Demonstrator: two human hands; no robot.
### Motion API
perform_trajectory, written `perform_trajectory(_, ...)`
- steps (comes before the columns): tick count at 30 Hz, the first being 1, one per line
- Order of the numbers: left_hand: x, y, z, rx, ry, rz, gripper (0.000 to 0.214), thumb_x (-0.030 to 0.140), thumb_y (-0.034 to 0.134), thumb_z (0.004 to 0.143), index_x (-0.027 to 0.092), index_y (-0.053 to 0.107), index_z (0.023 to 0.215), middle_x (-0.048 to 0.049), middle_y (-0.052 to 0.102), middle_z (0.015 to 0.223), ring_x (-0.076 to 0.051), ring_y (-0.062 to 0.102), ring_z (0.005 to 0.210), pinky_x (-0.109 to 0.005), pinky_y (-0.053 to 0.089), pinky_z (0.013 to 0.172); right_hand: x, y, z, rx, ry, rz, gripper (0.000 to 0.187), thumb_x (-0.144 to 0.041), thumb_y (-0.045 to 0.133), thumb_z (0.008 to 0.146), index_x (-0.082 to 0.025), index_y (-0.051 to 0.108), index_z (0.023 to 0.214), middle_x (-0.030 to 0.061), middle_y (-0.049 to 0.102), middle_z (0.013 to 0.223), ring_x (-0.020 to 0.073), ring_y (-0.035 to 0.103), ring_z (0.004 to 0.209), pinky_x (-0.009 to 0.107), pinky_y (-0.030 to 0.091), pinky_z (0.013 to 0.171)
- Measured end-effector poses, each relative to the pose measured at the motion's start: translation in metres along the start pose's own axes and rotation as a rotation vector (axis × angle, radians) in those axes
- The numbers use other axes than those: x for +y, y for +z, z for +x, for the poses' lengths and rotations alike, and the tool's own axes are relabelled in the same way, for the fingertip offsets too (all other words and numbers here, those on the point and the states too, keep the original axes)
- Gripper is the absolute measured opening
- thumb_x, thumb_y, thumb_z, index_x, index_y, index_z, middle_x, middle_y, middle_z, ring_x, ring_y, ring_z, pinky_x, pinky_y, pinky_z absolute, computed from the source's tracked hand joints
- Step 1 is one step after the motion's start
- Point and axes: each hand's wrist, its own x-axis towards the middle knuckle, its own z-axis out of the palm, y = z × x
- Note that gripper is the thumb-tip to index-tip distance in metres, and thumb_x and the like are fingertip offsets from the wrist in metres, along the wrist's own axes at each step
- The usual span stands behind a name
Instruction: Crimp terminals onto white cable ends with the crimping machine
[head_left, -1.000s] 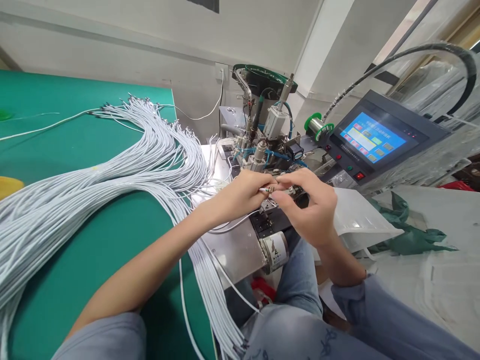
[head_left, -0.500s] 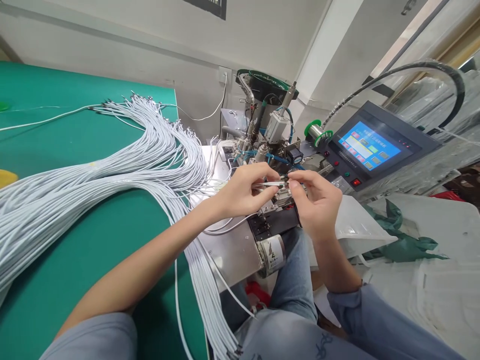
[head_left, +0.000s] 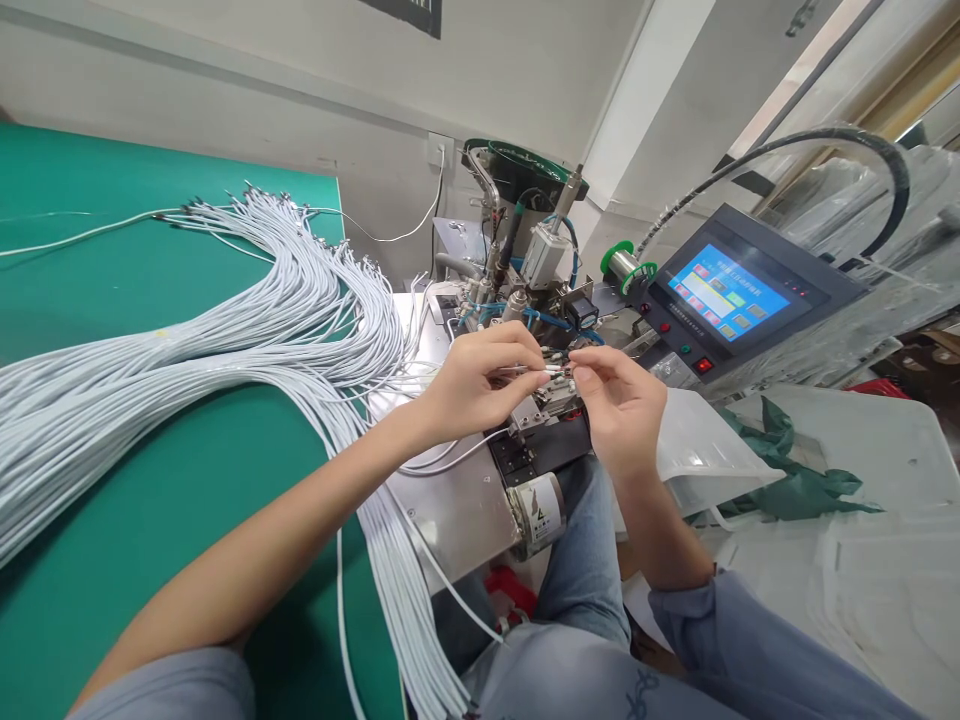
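A white cable (head_left: 553, 370) is pinched between the thumb and fingers of my left hand (head_left: 487, 380), its end pointing right. My right hand (head_left: 621, 405) is closed in a pinch just beyond that end, over the front of the bench machine (head_left: 544, 250). What its fingertips grip is too small to make out, perhaps the cable's thin wires. Beside my left forearm, a thick bundle of white cables (head_left: 225, 345) with dark tips lies over the green table (head_left: 187, 520).
A control box with a lit blue screen (head_left: 727, 290) stands to the right, beside a green-rimmed wire spool (head_left: 626, 268). A labelled can-shaped part (head_left: 541, 508) sits below the machine. White plastic bins (head_left: 712, 440) and green cloth (head_left: 795, 470) are at the lower right.
The view has shifted slightly, so everything sits a little further left. My fingertips are slightly further apart, and more of the cable end shows between them.
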Motion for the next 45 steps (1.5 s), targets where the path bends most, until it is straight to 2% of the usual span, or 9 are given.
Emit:
perform_trajectory(5, -0.007, -0.005, 0.000, -0.079, -0.039, 0.000, 0.011, 0.019, 0.055, 0.083, 0.014, 0.063, 0.077, -0.0036, 0.059, 0.077, -0.007, 0.048, 0.060, -0.018, 0.035, 0.046, 0.001, 0.001, -0.002, 0.036, 0.052, 0.049, 0.009, -0.020, 0.059, 0.081, -0.022, 0.066, 0.085, -0.0004, 0.068, 0.080, 0.0132, 0.064, 0.074, 0.028, 0.052, 0.072)
perform_trajectory(9, -0.011, -0.009, 0.002, -0.149, -0.116, -0.008, 0.012, 0.021, 0.053, 0.083, 0.014, 0.063, 0.084, -0.0031, 0.058, 0.075, -0.009, 0.050, 0.063, -0.020, 0.038, 0.051, 0.004, 0.002, -0.005, 0.119, 0.126, 0.076, 0.010, -0.024, 0.059, 0.081, -0.022, 0.066, 0.089, 0.0005, 0.069, 0.082, 0.0135, 0.064, 0.075, 0.028, 0.053, 0.072)
perform_trajectory(14, -0.008, -0.007, 0.003, -0.106, -0.239, -0.061, 0.009, 0.017, 0.055, 0.080, 0.013, 0.063, 0.079, -0.0008, 0.058, 0.065, -0.007, 0.048, 0.055, -0.018, 0.036, 0.048, 0.012, 0.006, -0.007, 0.029, 0.229, 0.185, 0.015, -0.028, 0.063, 0.078, -0.022, 0.063, 0.092, 0.0014, 0.069, 0.083, 0.0140, 0.065, 0.077, 0.029, 0.053, 0.073)
perform_trajectory(20, -0.007, -0.003, 0.001, -0.099, -0.358, -0.138, 0.010, 0.016, 0.057, 0.078, 0.012, 0.064, 0.083, -0.0014, 0.062, 0.065, -0.006, 0.051, 0.050, -0.017, 0.039, 0.045, 0.016, 0.012, -0.007, 0.009, 0.243, 0.201, 0.014, -0.027, 0.067, 0.073, -0.021, 0.059, 0.082, -0.0004, 0.067, 0.079, 0.0134, 0.064, 0.076, 0.028, 0.053, 0.073)
perform_trajectory(26, -0.010, -0.002, 0.000, -0.141, -0.367, -0.159, 0.013, 0.015, 0.058, 0.076, 0.012, 0.064, 0.087, 0.0022, 0.057, 0.056, -0.006, 0.050, 0.046, -0.016, 0.040, 0.044, 0.018, 0.015, -0.006, 0.044, 0.268, 0.166, 0.015, -0.028, 0.068, 0.072, -0.020, 0.056, 0.076, -0.0024, 0.063, 0.072, 0.0117, 0.062, 0.070, 0.026, 0.051, 0.069)
perform_trajectory(32, -0.007, -0.001, 0.000, -0.162, -0.387, -0.169, 0.013, 0.016, 0.055, 0.080, 0.012, 0.064, 0.088, 0.0005, 0.059, 0.056, -0.006, 0.052, 0.046, -0.016, 0.041, 0.043, 0.019, 0.014, -0.006, 0.049, 0.296, 0.181, 0.013, -0.027, 0.066, 0.072, -0.020, 0.055, 0.074, -0.0032, 0.061, 0.069, 0.0111, 0.061, 0.067, 0.024, 0.049, 0.064)
perform_trajectory(39, -0.009, 0.000, -0.001, -0.147, -0.409, -0.195, 0.013, 0.015, 0.057, 0.078, 0.012, 0.064, 0.089, 0.0001, 0.060, 0.058, -0.006, 0.050, 0.045, -0.017, 0.039, 0.043, 0.025, 0.017, -0.008, 0.057, 0.306, 0.270, 0.018, -0.030, 0.068, 0.071, -0.020, 0.053, 0.072, -0.0039, 0.059, 0.068, 0.0101, 0.058, 0.065, 0.025, 0.049, 0.065)
perform_trajectory(45, -0.008, 0.001, 0.001, -0.113, -0.399, -0.174, 0.012, 0.016, 0.056, 0.079, 0.012, 0.065, 0.086, -0.0011, 0.060, 0.063, -0.005, 0.046, 0.049, -0.017, 0.035, 0.043, 0.025, 0.015, -0.012, 0.025, 0.330, 0.276, 0.018, -0.033, 0.066, 0.074, -0.021, 0.057, 0.082, -0.0011, 0.064, 0.078, 0.0119, 0.063, 0.073, 0.028, 0.053, 0.074)
